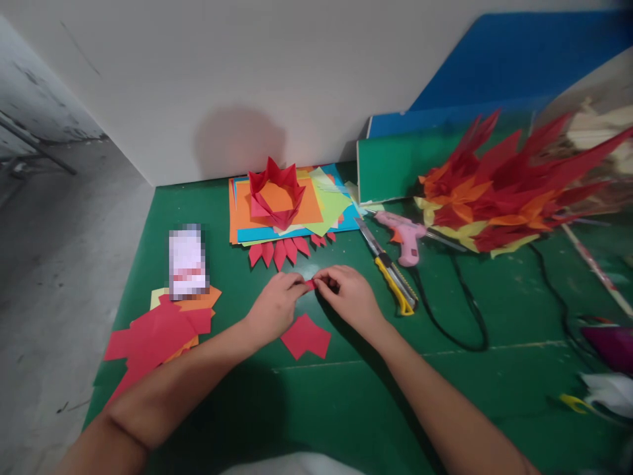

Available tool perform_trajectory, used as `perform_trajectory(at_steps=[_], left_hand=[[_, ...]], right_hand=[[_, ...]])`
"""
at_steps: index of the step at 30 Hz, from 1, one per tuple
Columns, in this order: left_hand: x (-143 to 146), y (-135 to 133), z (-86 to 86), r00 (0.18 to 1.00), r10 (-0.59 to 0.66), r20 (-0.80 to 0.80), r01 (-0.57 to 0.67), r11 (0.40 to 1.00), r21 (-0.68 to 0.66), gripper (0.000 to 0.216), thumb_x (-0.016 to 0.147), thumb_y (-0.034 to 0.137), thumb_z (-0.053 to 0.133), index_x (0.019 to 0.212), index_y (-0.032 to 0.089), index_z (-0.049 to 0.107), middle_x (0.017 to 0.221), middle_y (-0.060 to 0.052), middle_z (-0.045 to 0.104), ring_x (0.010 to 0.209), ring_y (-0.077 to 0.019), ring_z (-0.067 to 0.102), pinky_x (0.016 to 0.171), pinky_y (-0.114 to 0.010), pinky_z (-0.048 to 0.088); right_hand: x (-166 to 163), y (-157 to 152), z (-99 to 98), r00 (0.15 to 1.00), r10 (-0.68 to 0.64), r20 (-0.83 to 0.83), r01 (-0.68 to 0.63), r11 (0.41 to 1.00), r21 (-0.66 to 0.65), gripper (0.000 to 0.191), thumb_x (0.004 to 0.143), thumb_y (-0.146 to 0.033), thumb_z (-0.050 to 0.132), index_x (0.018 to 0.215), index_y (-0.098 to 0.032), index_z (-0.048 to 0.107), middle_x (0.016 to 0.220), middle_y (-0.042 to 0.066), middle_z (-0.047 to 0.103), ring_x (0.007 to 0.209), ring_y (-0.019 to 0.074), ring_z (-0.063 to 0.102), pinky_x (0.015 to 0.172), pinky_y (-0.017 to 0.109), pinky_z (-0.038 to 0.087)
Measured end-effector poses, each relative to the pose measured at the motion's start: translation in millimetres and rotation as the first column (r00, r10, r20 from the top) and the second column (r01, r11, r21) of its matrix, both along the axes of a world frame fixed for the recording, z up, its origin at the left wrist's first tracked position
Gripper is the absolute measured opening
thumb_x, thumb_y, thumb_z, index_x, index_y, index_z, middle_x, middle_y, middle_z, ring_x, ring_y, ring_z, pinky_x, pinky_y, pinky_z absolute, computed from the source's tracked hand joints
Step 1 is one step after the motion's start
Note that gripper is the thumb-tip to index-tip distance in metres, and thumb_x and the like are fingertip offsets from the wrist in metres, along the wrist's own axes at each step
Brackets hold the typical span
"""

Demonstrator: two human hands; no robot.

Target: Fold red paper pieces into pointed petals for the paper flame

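My left hand (pixel 277 302) and my right hand (pixel 346 293) meet over the green table (pixel 346 396), both pinching a small folded red paper piece (pixel 310 284) between their fingertips. Just below them lies a flat red paper square (pixel 305 336). Beyond the hands a row of folded red paper petals (pixel 281 251) lies in front of a stack of coloured paper sheets (pixel 291 204). A red folded paper crown shape (pixel 275 191) sits on that stack.
A yellow utility knife (pixel 390 274) and a pink glue gun (pixel 405 237) with its black cord (pixel 459 316) lie to the right. A large red-orange paper flower (pixel 504 185) lies farther right. Red and orange paper squares (pixel 158 330) and a phone (pixel 186 260) are at left.
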State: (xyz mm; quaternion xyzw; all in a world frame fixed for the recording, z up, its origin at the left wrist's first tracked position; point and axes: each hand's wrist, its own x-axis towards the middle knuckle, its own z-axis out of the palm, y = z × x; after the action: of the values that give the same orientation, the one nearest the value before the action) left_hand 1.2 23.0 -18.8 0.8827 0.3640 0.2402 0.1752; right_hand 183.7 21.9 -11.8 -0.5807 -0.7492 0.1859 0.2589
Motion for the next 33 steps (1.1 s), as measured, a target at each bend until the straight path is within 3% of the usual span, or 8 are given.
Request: perform_trajectory(at_steps=[8, 13, 18, 23, 28, 33], left_hand=[[0.6, -2.1, 1.2, 0.991, -0.014, -0.132, 0.021, 0.998, 0.056, 0.038, 0.082, 0.001, 0.038, 0.107, 0.013, 0.064, 0.101, -0.010, 0.058, 0.081, -0.0183, 0.048, 0.075, -0.032, 0.047], [-2.4, -6.7, 12.3, 0.981, 0.013, -0.195, 0.003, 0.996, 0.086, 0.030, 0.080, 0.004, 0.044, 0.093, 0.014, 0.069, 0.102, -0.010, 0.057, 0.085, -0.0196, 0.049, 0.078, -0.033, 0.048], [-6.4, -6.5, 16.6, 0.989, 0.042, -0.142, -0.027, 0.994, 0.109, 0.026, 0.080, 0.007, 0.046, 0.075, 0.016, 0.070, 0.093, -0.008, 0.058, 0.084, -0.0185, 0.049, 0.076, -0.031, 0.048], [-7.5, -5.1, 12.7, 0.996, 0.019, -0.089, -0.007, 0.991, 0.135, 0.027, 0.081, 0.007, 0.045, 0.075, 0.014, 0.070, 0.086, -0.008, 0.059, 0.078, -0.0174, 0.050, 0.071, -0.031, 0.047], [-8.0, -4.2, 11.0, 0.996, 0.031, -0.084, -0.020, 0.991, 0.132, 0.027, 0.080, 0.007, 0.045, 0.075, 0.016, 0.070, 0.082, -0.008, 0.057, 0.074, -0.0170, 0.050, 0.067, -0.031, 0.046], [-8.8, -3.6, 9.0, 0.998, 0.058, -0.030, -0.054, 0.991, 0.122, 0.026, 0.081, 0.009, 0.046, 0.073, 0.017, 0.070, 0.086, -0.007, 0.058, 0.073, -0.0169, 0.051, 0.065, -0.031, 0.045]], right_hand=[[0.0, 0.4, 0.5, 1.000, 0.008, -0.007, -0.008, 1.000, -0.007, 0.010, 0.082, -0.021, 0.055, 0.075, -0.020, 0.062, 0.065, 0.002, 0.061, 0.065, 0.0180, 0.053, 0.062, 0.030, 0.038], [-0.9, -0.4, 2.0, 1.000, 0.015, 0.003, -0.015, 1.000, -0.008, 0.010, 0.083, -0.022, 0.055, 0.076, -0.020, 0.062, 0.067, 0.002, 0.061, 0.067, 0.0185, 0.053, 0.062, 0.030, 0.038], [-0.5, -1.0, 0.9, 1.000, 0.016, -0.004, -0.016, 1.000, -0.001, 0.010, 0.084, -0.022, 0.054, 0.076, -0.020, 0.061, 0.068, 0.002, 0.060, 0.068, 0.0187, 0.053, 0.064, 0.030, 0.038], [-0.6, -1.0, -1.5, 0.998, 0.003, -0.057, -0.004, 1.000, -0.012, 0.007, 0.084, -0.022, 0.055, 0.088, -0.019, 0.060, 0.069, 0.002, 0.059, 0.069, 0.0188, 0.053, 0.066, 0.030, 0.039], [-5.5, -4.5, -2.5, 0.999, 0.031, -0.014, -0.031, 0.999, 0.020, 0.034, 0.081, -0.032, 0.061, 0.111, -0.018, 0.052, 0.080, 0.004, 0.056, 0.075, 0.0219, 0.052, 0.068, 0.033, 0.039], [-2.3, -2.9, -5.3, 0.997, -0.017, -0.077, 0.020, 0.999, 0.035, 0.029, 0.082, -0.016, 0.051, 0.111, -0.018, 0.050, 0.080, 0.005, 0.052, 0.075, 0.0216, 0.052, 0.068, 0.034, 0.042]])
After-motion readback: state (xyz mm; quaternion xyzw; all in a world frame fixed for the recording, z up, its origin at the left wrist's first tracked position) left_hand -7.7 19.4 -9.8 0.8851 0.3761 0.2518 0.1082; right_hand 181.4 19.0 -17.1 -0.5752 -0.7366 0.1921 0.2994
